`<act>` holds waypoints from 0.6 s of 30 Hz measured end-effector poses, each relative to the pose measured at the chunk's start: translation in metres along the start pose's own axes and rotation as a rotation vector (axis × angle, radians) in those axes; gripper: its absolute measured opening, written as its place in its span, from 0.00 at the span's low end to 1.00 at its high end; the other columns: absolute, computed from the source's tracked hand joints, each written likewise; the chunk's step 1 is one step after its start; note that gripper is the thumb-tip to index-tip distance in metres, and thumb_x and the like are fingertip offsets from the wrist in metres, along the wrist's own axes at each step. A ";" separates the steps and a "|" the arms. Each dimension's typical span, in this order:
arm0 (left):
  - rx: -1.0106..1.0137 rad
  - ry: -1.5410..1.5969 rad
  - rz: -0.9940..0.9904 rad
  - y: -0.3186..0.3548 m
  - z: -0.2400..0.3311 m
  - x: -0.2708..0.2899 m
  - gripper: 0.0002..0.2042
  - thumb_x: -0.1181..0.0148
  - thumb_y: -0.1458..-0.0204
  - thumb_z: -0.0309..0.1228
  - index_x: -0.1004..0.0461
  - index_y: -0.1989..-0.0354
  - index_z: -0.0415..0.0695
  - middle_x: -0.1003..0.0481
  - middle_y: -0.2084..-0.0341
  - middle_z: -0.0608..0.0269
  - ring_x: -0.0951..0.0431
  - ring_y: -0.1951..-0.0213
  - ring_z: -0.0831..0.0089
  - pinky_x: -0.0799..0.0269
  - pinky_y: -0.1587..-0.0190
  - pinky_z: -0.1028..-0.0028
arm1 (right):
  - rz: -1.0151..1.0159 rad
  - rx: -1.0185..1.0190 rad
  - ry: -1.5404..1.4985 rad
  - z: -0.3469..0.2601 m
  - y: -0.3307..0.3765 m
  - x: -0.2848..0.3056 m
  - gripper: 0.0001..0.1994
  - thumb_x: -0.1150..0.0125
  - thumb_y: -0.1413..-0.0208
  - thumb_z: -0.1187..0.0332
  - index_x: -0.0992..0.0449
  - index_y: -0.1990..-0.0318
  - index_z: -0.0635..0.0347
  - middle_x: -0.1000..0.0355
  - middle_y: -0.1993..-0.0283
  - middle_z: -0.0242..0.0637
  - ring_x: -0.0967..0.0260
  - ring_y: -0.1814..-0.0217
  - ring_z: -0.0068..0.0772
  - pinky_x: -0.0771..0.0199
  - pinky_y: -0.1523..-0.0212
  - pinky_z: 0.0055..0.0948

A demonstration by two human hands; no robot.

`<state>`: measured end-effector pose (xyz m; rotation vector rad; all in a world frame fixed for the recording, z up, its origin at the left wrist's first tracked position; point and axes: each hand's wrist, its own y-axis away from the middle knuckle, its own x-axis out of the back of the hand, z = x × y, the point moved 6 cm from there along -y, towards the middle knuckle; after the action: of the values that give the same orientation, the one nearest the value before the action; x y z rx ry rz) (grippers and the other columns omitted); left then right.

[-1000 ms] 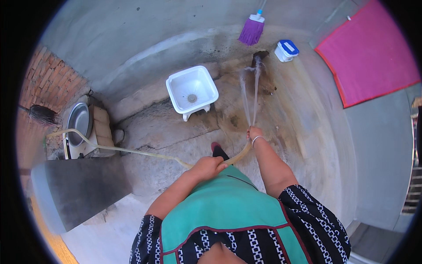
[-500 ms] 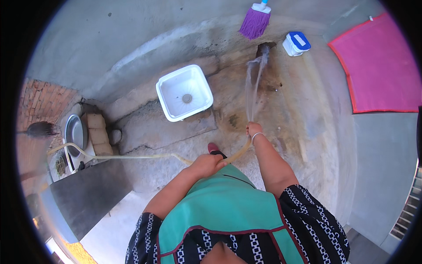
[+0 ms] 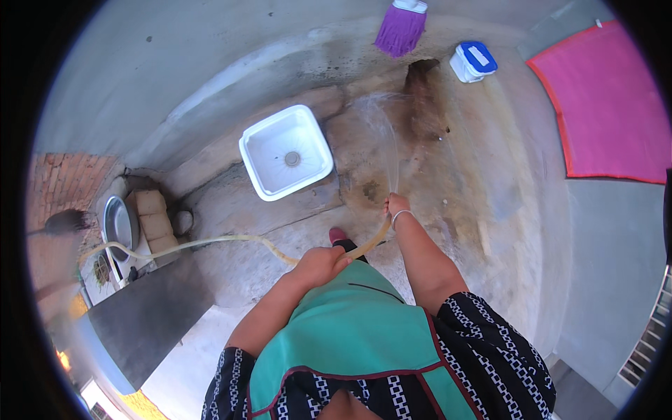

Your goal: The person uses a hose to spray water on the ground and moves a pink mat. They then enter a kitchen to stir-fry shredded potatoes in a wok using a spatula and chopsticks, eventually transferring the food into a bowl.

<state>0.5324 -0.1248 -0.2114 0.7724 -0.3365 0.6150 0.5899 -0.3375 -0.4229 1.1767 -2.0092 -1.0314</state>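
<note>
My right hand [image 3: 397, 204] grips the end of a pale yellow hose [image 3: 366, 245], its fingers wrapped around it. From that end a spray of water [image 3: 390, 143] fans out onto the wet concrete floor [image 3: 364, 150] ahead. Farther back along the same hose, my left hand [image 3: 320, 266] is closed around it in front of the green apron [image 3: 353, 315]. The hose runs off to the left from there. A white square basin [image 3: 280, 183] with a round drain stands on the floor left of the spray, touched by neither hand.
A purple mop head [image 3: 401, 31] hangs at the far wall, near a white bucket with a blue lid [image 3: 473, 63]. A dark drain hole [image 3: 423, 65] opens at the wall base. Left are a metal bowl [image 3: 120, 222], concrete blocks [image 3: 152, 213] and a dark tabletop [image 3: 150, 315]. Pink cloth [image 3: 605, 105] hangs right.
The water has swung left, from the drain hole to the floor beside the basin. My right hand has shifted slightly left with the hose end, and both hands keep their grip.
</note>
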 end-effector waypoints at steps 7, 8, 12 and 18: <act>-0.155 -0.021 -0.042 -0.030 0.024 -0.005 0.16 0.56 0.47 0.44 0.32 0.69 0.43 0.28 0.76 0.48 0.29 0.70 0.48 0.35 0.67 0.57 | 0.149 -0.091 -0.233 0.002 0.002 0.068 0.09 0.59 0.48 0.70 0.37 0.77 0.62 0.42 0.85 0.35 0.46 0.89 0.28 0.42 0.88 0.27; -0.151 -0.029 -0.068 -0.033 0.025 -0.007 0.16 0.56 0.47 0.44 0.33 0.69 0.43 0.28 0.76 0.48 0.29 0.70 0.48 0.35 0.67 0.57 | 0.159 -0.104 -0.272 0.005 0.002 0.074 0.09 0.59 0.49 0.71 0.37 0.77 0.62 0.42 0.85 0.35 0.46 0.89 0.28 0.42 0.88 0.27; -0.141 -0.051 -0.138 -0.039 0.024 -0.013 0.16 0.55 0.47 0.44 0.33 0.69 0.43 0.28 0.75 0.49 0.29 0.69 0.49 0.35 0.66 0.57 | 0.227 -0.101 -0.334 0.018 0.003 0.089 0.08 0.59 0.49 0.72 0.36 0.78 0.62 0.41 0.85 0.36 0.46 0.90 0.28 0.42 0.88 0.28; -0.119 -0.054 -0.168 -0.041 0.030 -0.006 0.16 0.55 0.48 0.44 0.31 0.70 0.42 0.27 0.74 0.48 0.28 0.68 0.50 0.34 0.65 0.57 | 0.222 -0.097 -0.286 0.021 0.000 0.090 0.08 0.58 0.50 0.71 0.36 0.78 0.62 0.42 0.87 0.35 0.46 0.90 0.29 0.43 0.88 0.27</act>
<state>0.5522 -0.1722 -0.2162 0.6963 -0.3505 0.4129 0.5337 -0.4112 -0.4246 0.7691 -2.2188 -1.2209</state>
